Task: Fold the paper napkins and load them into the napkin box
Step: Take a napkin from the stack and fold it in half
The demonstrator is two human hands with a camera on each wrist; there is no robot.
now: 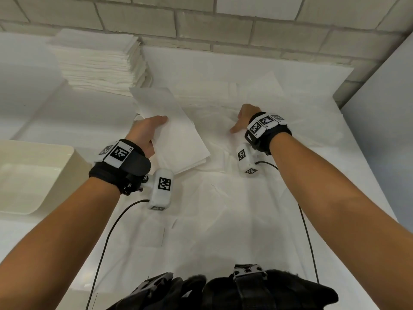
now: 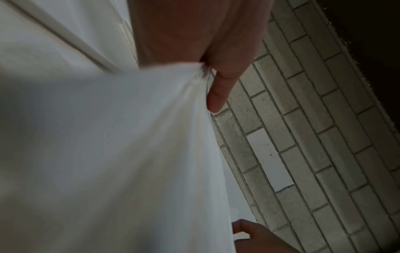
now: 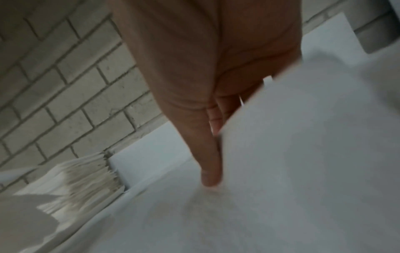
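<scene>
My left hand (image 1: 147,135) grips a folded wad of white napkins (image 1: 176,133) by its near edge and holds it just above the table. In the left wrist view the thumb (image 2: 216,95) pinches the napkins (image 2: 119,145) against the palm. My right hand (image 1: 243,119) lies low on a spread white napkin (image 1: 257,90) at centre right. Its thumb (image 3: 211,176) points straight down onto the paper, and its straight fingers are partly hidden behind a raised napkin edge (image 3: 292,128). The cream napkin box (image 1: 67,157) stands at the left, open side up.
A tall stack of unfolded napkins (image 1: 96,61) sits at the back left against the brick wall (image 1: 223,25). White paper sheets (image 1: 223,220) cover the table in front of me. A grey panel (image 1: 384,108) stands on the right.
</scene>
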